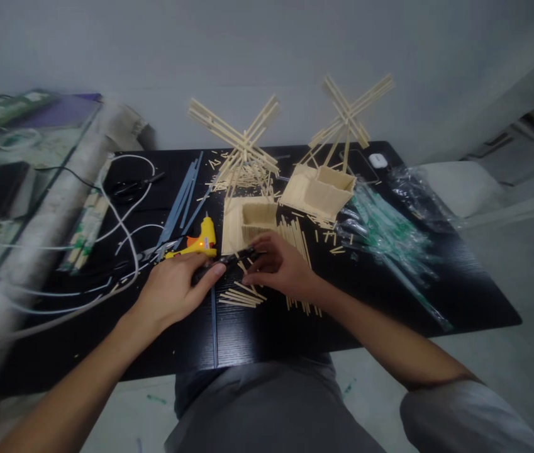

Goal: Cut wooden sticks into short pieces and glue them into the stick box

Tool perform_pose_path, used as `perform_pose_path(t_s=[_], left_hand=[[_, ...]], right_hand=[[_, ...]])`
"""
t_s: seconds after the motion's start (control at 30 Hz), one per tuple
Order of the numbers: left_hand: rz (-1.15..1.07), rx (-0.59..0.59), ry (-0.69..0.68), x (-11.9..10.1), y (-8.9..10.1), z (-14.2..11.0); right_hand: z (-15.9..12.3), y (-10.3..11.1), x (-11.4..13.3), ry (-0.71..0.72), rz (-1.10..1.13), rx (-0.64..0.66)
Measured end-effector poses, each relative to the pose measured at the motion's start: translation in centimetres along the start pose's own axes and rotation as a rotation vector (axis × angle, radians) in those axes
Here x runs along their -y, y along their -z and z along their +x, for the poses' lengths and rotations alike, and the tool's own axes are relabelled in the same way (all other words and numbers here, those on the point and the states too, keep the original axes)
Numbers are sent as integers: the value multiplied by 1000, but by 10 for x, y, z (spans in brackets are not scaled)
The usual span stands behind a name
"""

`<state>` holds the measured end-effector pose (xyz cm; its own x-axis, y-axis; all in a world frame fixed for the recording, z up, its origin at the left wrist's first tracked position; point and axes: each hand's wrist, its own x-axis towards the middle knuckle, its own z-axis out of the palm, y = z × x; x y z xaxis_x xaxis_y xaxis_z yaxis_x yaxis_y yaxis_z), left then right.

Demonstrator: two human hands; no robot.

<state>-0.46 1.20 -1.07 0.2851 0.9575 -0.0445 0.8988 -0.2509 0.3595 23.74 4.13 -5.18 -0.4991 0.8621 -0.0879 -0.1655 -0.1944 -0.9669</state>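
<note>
My left hand (179, 283) is closed around a black pliers-like tool (231, 258), with the thumb along its near side. Curled at the tool's other end is my right hand (278, 267), fingers bent and close to the thumb. What it grips is too small and blurred to make out. Thin wooden sticks (241, 296) lie just below both hands. Right behind my left hand lies a yellow hot glue gun (205, 236). Just beyond my fingers stands a stick-built windmill model (233, 220) with crossed blades and an open box on its base.
A second windmill model (297, 182) stands behind to the right. Clear plastic wrappers (389, 229) cover the table's right side. Blue-grey strips (182, 195) and a looping white cable (120, 220) lie left. More sticks (297, 242) lie beside my right hand on the black table (323, 333).
</note>
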Motion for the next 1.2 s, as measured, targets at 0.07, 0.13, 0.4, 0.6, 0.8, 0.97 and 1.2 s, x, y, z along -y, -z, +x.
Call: perform_pose_path(t_s=[0.07,0.13,0.4,0.6,0.8,0.97,1.2], left_hand=[[5,34,-5,1,-1,0],[10,58,-14,1,-3,0],[129,46,-22,-3,-3,1],[146,79,58,5,1,9],[-78,-72,150,15,-3,11],[-292,-235,135,19,-9,7],[-399,-258,99,24,-20,3]], right_hand=[[-1,1,3,63,-18,28],[-1,3,7,64,-51,124],[0,6,9,-54,-3,179],[-1,7,15,14,9,137],[-9,17,25,46,-227,40],[-11,19,16,80,-522,-3],[-2,10,-7,180,-747,44]])
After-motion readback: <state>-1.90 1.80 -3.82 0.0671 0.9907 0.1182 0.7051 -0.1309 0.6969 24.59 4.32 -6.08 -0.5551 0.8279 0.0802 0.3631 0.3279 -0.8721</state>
